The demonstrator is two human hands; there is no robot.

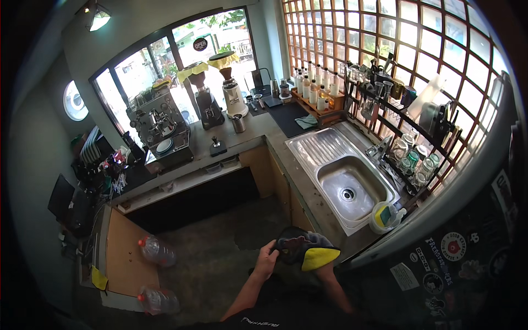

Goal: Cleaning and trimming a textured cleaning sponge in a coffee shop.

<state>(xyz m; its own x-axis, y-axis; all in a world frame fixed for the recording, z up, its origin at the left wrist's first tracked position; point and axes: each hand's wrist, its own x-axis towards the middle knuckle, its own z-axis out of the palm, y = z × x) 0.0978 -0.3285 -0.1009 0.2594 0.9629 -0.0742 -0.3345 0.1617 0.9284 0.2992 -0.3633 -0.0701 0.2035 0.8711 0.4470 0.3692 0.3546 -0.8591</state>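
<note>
Before my body, above the floor, is a dark grey fabric item (295, 243) with a bright yellow panel; a cloth or a cap, I cannot tell which. My left hand (266, 260) pinches its left edge between thumb and fingers. The fabric covers my right hand, and only the wrist and forearm (328, 276) show below the yellow part. Whether those hidden fingers grip it cannot be seen. Just beyond, to the right, a stainless steel sink (330, 173) with a ribbed drainboard is set into the counter.
A plastic tub (377, 225) with a sponge stands at the sink's near corner. Glass jars (416, 163) crowd the rack by the lattice window. Two large plastic bottles (159, 251) (159, 300) lie on the left. Coffee grinders (208, 107) and an espresso machine (159, 123) line the far counter.
</note>
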